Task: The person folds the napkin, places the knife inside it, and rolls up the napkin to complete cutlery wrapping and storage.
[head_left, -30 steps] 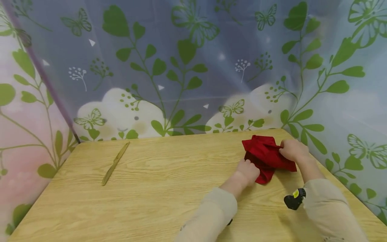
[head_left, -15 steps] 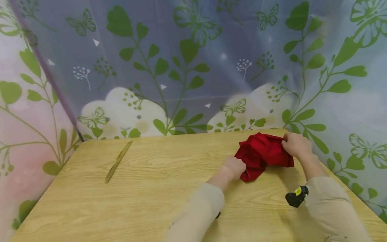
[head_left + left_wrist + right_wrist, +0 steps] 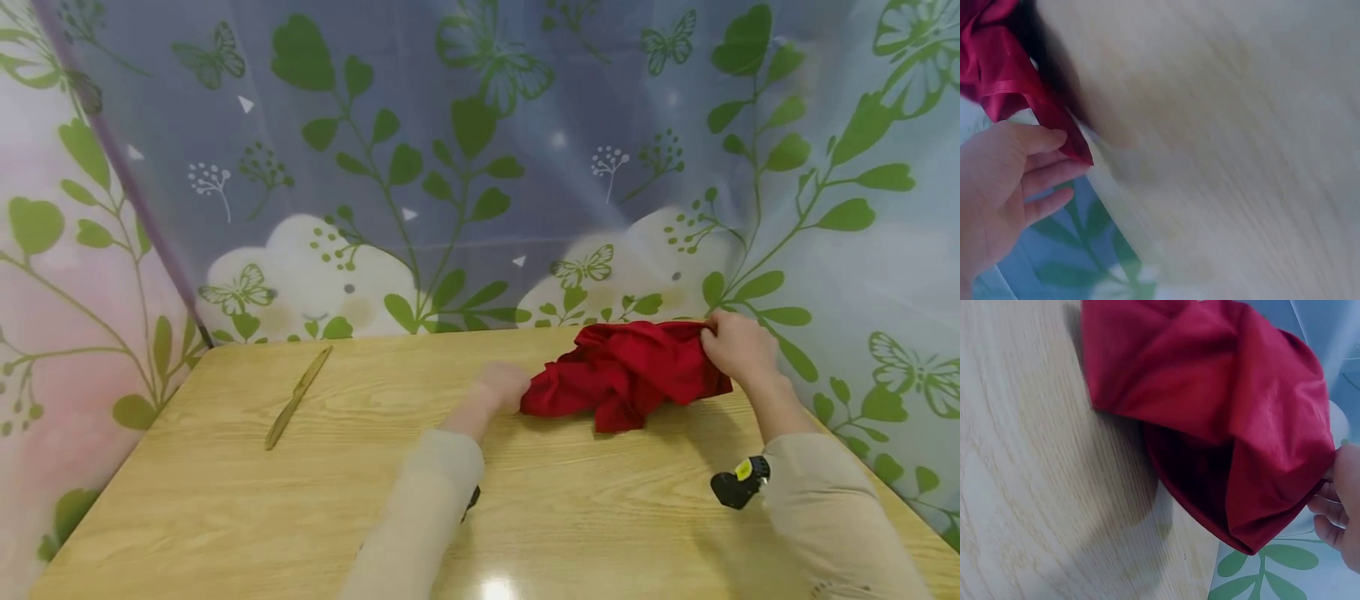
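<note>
One red cloth (image 3: 630, 371) spans the gap between my hands toward the right of the table, its middle gathered in loose folds and its right end raised, with shadow underneath; whether the lowest fold touches the wood I cannot tell. Over the last second it has gone from a compact bunch to a longer strip, because my left hand (image 3: 501, 387) has swung leftward and slightly away from me. That hand blurs in the head view, but the left wrist view shows my thumb and fingers pinching a pointed corner. My right hand (image 3: 742, 343) has shifted far less, only a little farther from me, and pinches the cloth's other end near the table's far right corner. So the fabric now reaches wider, though I judge it far from flat: the centre is creased, and in the right wrist view a fold gapes open near my right fingers.

Farther out, the gold-coloured knife (image 3: 298, 398) lies untouched on the left part of the wooden table (image 3: 187, 508), well apart from cloth and hands. Behind everything hangs the leaf-and-butterfly backdrop (image 3: 517, 196).
</note>
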Demonstrator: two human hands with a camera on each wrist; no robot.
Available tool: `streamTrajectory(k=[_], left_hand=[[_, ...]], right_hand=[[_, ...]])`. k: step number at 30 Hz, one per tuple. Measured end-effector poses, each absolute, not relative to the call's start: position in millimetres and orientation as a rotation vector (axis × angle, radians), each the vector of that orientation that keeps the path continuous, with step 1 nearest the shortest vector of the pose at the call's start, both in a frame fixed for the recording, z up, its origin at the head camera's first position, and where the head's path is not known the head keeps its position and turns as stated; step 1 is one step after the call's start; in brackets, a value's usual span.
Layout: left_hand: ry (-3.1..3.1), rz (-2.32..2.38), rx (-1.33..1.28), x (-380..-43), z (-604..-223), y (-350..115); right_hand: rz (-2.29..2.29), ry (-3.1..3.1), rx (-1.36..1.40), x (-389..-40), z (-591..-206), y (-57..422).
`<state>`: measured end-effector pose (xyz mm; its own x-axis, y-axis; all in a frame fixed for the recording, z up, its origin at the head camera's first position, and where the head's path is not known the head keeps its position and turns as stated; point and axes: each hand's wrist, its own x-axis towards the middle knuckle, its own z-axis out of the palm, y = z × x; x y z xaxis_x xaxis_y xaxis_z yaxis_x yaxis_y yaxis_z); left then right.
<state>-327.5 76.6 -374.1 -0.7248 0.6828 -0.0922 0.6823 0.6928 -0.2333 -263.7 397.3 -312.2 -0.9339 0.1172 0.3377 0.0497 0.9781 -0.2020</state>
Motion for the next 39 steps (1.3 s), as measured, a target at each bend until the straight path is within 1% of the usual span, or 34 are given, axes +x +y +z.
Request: streamTrajectory(k=[10,15,21,29,34,39], left_hand=[[-2.997,0.053,-1.064,-347,-355,3],[-2.951,-0.130,-1.065,-349,-341,-25],[-2.895,-0.393,-0.953,-346,-335,-50],[-2.853,-0.760,-0.862,-340,-336,-57],[-2.811,-0.827,-0.825,-333,-332,-51],[-2.791,-0.839,-0.767,-329,-327,-46]], right_hand=[[0.295,-2.790,0.012,-270,-304,373],[0.295,-2.786,0.044,-274,-302,362],[0.252,-2.867,0.126,-280,-309,352],[0.133,-3.026,0.206,-288,-330,333],[0.134,-3.055,0.290,-290,-332,306],[0.178,-3.037,0.473,-293,-327,272]])
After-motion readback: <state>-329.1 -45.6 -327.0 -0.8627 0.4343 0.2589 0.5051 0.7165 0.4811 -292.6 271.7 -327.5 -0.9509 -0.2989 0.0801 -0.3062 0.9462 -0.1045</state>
